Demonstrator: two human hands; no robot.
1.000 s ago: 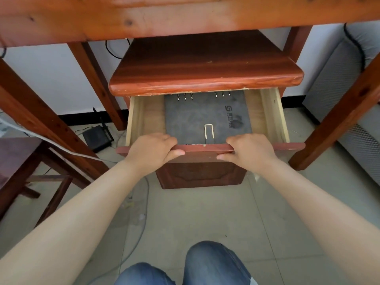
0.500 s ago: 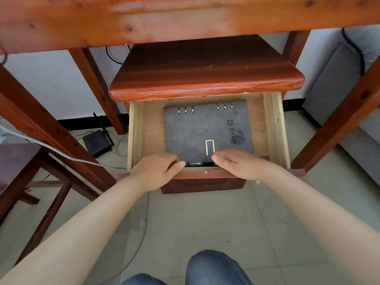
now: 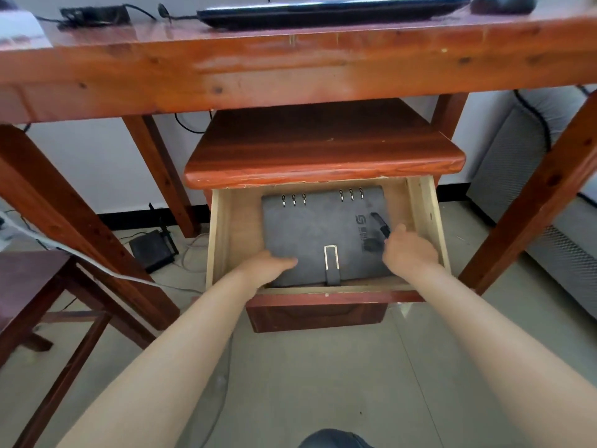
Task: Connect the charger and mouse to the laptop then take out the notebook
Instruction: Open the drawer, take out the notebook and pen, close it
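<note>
1. Desk [image 3: 290, 59]: red-brown wood, spans the top of view, 10 to 2 o'clock. On its top sit the laptop [image 3: 332, 11] at 12 o'clock, lid closed, the mouse [image 3: 502, 3] at 1 o'clock just beside it, and the charger [image 3: 93, 16] at 11 o'clock with its cable running toward the laptop.
2. Cabinet [image 3: 323, 156]: under the desk, at centre. Its drawer [image 3: 219, 240] is pulled out toward me.
3. Notebook [image 3: 319, 234]: grey ring-bound cover, lying flat inside the drawer, rings at the far edge, clasp strap at the near edge.
4. My left hand [image 3: 269, 263]: inside the drawer at 9 o'clock of the notebook, fingers flat and loosely extended on the cover's near-left corner, not closed on anything.
5. My right hand [image 3: 408, 250]: inside the drawer at 3 o'clock of the notebook, fingers curled around a black pen [image 3: 381, 224], which lies tilted over the cover's right side.
6. Small black box [image 3: 153, 250]: on the floor at 9 o'clock, cables beside it.
</note>
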